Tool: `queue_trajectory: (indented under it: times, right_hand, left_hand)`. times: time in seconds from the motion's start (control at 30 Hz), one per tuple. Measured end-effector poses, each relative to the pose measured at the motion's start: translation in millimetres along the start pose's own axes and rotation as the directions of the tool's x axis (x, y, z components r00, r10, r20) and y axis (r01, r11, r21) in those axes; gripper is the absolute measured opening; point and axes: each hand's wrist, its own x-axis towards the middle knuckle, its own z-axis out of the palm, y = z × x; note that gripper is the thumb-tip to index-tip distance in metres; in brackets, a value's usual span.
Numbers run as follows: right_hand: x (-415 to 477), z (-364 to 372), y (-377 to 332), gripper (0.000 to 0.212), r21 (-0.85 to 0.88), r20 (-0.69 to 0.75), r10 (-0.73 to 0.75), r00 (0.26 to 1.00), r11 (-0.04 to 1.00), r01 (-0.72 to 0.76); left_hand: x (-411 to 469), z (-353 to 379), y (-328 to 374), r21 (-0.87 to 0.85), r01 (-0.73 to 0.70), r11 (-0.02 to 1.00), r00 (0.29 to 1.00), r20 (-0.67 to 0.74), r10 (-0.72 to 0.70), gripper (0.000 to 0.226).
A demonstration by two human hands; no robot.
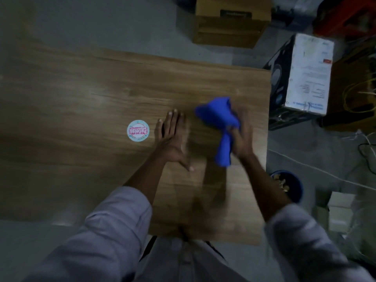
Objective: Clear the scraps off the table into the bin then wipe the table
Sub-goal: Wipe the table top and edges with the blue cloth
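Note:
A bunched blue cloth (218,121) hangs just above the wooden table (81,102) near its right edge, gripped by my right hand (242,139), which is blurred. My left hand (171,139) lies flat on the tabletop with its fingers spread, just left of the cloth and holding nothing. A blue bin (289,186) with light-coloured scraps inside stands on the floor beside the table's right edge. I see no loose scraps on the tabletop.
A round white and pink sticker (138,131) sits on the table left of my left hand. On the floor are a brown cardboard box (227,27) beyond the far edge, a dark box with a white label (305,78) at right, and cables.

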Motion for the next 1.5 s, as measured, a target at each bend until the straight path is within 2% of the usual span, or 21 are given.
queue_trajectory:
  times: [0.1,0.17,0.2,0.27,0.33,0.47,0.57,0.63,0.7,0.73,0.8,0.83,0.9,1.0,1.07,1.13,1.23,1.33,1.4,1.5]
  right_hand:
    - [66,-26,9,0.052,-0.159,-0.111,0.013,0.994,0.987,-0.031]
    - [96,-26,26,0.054,-0.242,-0.115,0.059,0.992,0.967,-0.085]
    - [105,-19,34,0.059,-0.299,-0.071,0.096,0.993,0.948,-0.113]
    - [105,5,45,0.071,-0.547,0.020,0.151,0.988,0.829,-0.115]
    - [94,28,51,0.073,-0.690,0.085,0.061,0.994,0.724,0.015]
    - [49,49,44,0.061,-0.634,0.234,-0.125,0.964,0.732,0.249]
    - [3,50,34,0.061,-0.501,0.389,-0.130,0.912,0.801,0.327]
    - [-23,47,19,0.060,-0.407,0.511,-0.084,0.856,0.853,0.326]
    - [-37,35,-1,0.058,-0.365,0.572,0.009,0.820,0.898,0.245]
    - [-39,26,-11,0.057,-0.373,0.566,0.053,0.822,0.906,0.199]
    - [-34,5,-30,0.059,-0.396,0.504,0.049,0.863,0.900,0.180]
    - [-27,-5,-38,0.061,-0.407,0.457,0.014,0.890,0.892,0.195]
    - [-5,-21,-50,0.065,-0.469,0.317,-0.074,0.946,0.854,0.224]
    - [39,-38,-62,0.067,-0.537,0.088,-0.220,0.972,0.811,0.232]
    - [63,-40,-53,0.066,-0.594,-0.023,-0.200,0.979,0.790,0.148]
    - [74,-30,-30,0.064,-0.675,-0.031,-0.093,0.995,0.737,0.048]
    - [50,1,14,0.063,-0.699,0.167,0.200,0.965,0.715,-0.027]
    - [21,22,36,0.065,-0.588,0.074,0.201,0.977,0.800,-0.120]
    - [14,30,36,0.066,-0.589,0.018,0.201,0.979,0.794,-0.152]
    - [-2,34,30,0.069,-0.633,0.028,0.229,0.973,0.757,-0.160]
  left_hand:
    - [0,5,-3,-0.025,-0.024,0.999,1.000,-0.011,0.024,0.189]
    - [3,7,-5,-0.035,-0.034,0.999,0.999,-0.030,0.033,0.189]
    - [4,9,-6,-0.042,-0.032,0.999,0.999,-0.044,0.031,0.189]
    - [5,12,-8,-0.054,-0.029,0.998,0.998,-0.054,0.026,0.187]
    - [5,13,-9,-0.058,-0.037,0.998,0.997,-0.072,0.032,0.187]
    - [3,14,-9,-0.128,-0.068,0.989,0.988,-0.150,0.049,0.185]
    - [-2,14,-10,-0.298,-0.085,0.951,0.959,-0.282,-0.003,0.164]
    - [-9,18,-11,-0.133,-0.231,0.964,0.921,-0.349,0.173,0.139]
    - [-20,20,-7,0.045,-0.376,0.925,0.888,-0.268,0.374,0.117]
    - [-27,17,0,0.052,-0.405,0.913,0.893,-0.193,0.407,0.110]
    - [-32,4,18,0.003,-0.376,0.927,0.925,-0.063,0.375,0.098]
    - [-29,-8,28,0.020,-0.368,0.930,0.927,-0.070,0.368,0.092]
    - [-12,-38,46,0.107,-0.405,0.908,0.877,-0.237,0.418,0.082]
    - [30,-83,62,0.221,-0.417,0.881,0.715,-0.519,0.469,0.081]
    - [55,-100,65,0.280,-0.369,0.886,0.681,-0.568,0.462,0.087]
    - [73,-90,57,0.334,-0.344,0.878,0.732,-0.490,0.473,0.094]
    - [78,-35,33,0.343,-0.352,0.871,0.857,-0.256,0.448,0.092]
    - [73,3,23,0.168,-0.326,0.930,0.904,-0.233,0.359,0.085]
    - [70,5,27,0.113,-0.327,0.938,0.906,-0.246,0.345,0.084]
    - [60,2,27,0.133,-0.330,0.934,0.918,-0.186,0.351,0.082]
